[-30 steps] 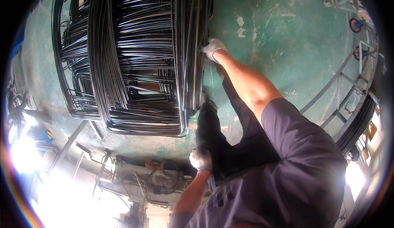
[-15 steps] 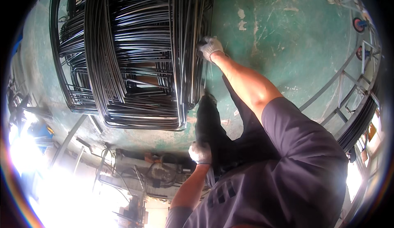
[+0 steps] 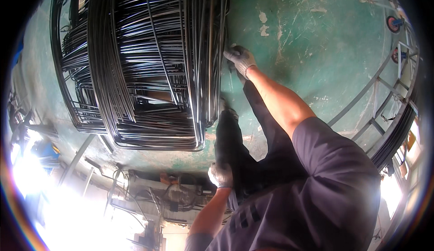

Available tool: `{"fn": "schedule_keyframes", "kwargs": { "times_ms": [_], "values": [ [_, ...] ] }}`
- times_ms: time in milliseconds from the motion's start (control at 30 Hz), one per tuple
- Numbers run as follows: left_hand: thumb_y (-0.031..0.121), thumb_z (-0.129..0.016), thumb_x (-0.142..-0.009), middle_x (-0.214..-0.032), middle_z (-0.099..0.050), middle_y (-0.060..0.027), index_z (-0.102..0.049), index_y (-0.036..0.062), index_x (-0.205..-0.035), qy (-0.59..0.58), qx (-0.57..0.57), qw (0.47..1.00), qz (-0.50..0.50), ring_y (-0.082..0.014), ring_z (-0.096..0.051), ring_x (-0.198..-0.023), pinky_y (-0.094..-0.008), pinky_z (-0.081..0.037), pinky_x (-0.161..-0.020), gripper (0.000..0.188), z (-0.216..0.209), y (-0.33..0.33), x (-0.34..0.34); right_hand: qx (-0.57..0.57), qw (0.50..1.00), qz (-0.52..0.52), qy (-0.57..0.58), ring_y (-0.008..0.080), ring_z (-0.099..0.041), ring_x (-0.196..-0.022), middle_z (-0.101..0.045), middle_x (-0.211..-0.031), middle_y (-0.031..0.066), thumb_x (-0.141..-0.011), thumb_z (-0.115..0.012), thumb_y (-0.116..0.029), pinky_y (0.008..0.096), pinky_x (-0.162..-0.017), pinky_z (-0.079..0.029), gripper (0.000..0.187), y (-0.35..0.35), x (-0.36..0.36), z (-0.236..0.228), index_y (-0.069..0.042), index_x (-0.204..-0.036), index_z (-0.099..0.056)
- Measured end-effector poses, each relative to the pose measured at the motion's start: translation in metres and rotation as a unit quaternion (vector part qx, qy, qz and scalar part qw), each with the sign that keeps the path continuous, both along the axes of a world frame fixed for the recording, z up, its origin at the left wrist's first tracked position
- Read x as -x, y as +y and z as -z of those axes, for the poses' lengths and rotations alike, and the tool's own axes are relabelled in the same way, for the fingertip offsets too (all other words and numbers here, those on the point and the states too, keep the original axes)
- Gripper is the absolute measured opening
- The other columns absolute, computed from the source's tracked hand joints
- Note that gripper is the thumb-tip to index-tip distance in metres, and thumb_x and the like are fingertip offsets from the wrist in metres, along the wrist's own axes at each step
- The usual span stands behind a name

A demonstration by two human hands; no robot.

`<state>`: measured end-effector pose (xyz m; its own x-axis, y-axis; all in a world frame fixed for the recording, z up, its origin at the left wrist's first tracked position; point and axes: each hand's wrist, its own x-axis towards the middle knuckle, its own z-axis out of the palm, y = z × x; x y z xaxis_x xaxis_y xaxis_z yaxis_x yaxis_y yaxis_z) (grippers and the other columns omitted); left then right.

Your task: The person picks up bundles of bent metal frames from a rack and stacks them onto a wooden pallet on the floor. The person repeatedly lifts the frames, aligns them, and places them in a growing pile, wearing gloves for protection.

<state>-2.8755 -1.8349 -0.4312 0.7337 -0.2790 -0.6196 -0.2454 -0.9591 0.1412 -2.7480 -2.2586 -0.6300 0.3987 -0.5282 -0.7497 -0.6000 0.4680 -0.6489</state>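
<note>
A large stack of black bent-wire frames (image 3: 153, 47) fills the upper left, its rounded corners toward the bottom. My right hand (image 3: 243, 60), in a pale knit glove with dark fingers, reaches to the stack's right side. Its fingers stretch out by the outermost wires with nothing visibly held; whether the tips touch is unclear. One wire (image 3: 159, 47) lies slantwise across the stack's upper face. My left hand (image 3: 220, 175), also gloved, rests against my dark trouser leg (image 3: 228, 138) near the knee. Its fingers are partly hidden, so I cannot see how far they curl.
Worn green floor (image 3: 289, 38) stretches to the right of the stack. A metal rack (image 3: 384, 102) with wheels (image 3: 394, 24) stands at the right edge, a bundle of dark rods (image 3: 398, 138) along it. Cables and machinery (image 3: 176, 192) line the bottom, beside strong glare at lower left.
My right hand has drawn slightly back and right from the wires, its fingers straighter. A slanting wire now crosses the stack's face. My left hand has stayed by the leg.
</note>
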Motion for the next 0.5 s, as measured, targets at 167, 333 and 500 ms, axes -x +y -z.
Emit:
{"fn": "schedule_keyframes", "kwargs": {
  "times_ms": [167, 333, 500],
  "values": [
    [0.020, -0.070, -0.081, -0.086, -0.069, -0.0227, -0.074, 0.0020, -0.094, 0.021, -0.027, 0.999, 0.010, -0.0452, -0.067, -0.086, -0.0570, -0.053, -0.079, 0.022, -0.003, -0.005, -0.003, 0.007, 0.999, -0.012, -0.037, 0.0190, -0.074, -0.084, -0.078, -0.099, 0.0103, -0.097, -0.080, -0.036, 0.0364, -0.075, -0.060, 0.045, 0.002, 0.005, 0.008, -0.002, -0.125, -0.074],
    [0.022, -0.070, -0.080, -0.086, -0.068, -0.0228, -0.074, 0.0022, -0.094, 0.028, -0.024, 0.999, 0.027, -0.0456, -0.066, -0.087, -0.0582, -0.051, -0.081, 0.024, -0.002, 0.001, -0.015, 0.256, 0.883, -0.352, 0.175, 0.0359, -0.075, -0.108, -0.079, -0.119, 0.0165, -0.103, -0.069, -0.037, 0.0440, -0.091, -0.061, 0.038, -0.004, 0.037, 0.117, -0.007, -0.127, -0.074],
    [0.023, -0.070, -0.079, -0.088, -0.066, -0.0225, -0.072, 0.0020, -0.093, 0.011, -0.029, 0.999, 0.034, -0.0459, -0.064, -0.092, -0.0587, -0.049, -0.085, 0.025, 0.001, 0.015, -0.013, 0.134, 0.918, -0.227, 0.297, 0.0412, -0.072, -0.120, -0.076, -0.130, 0.0186, -0.104, -0.064, -0.038, 0.0489, -0.101, -0.060, 0.038, -0.015, 0.024, 0.151, -0.012, -0.128, -0.076]
  ]
}}
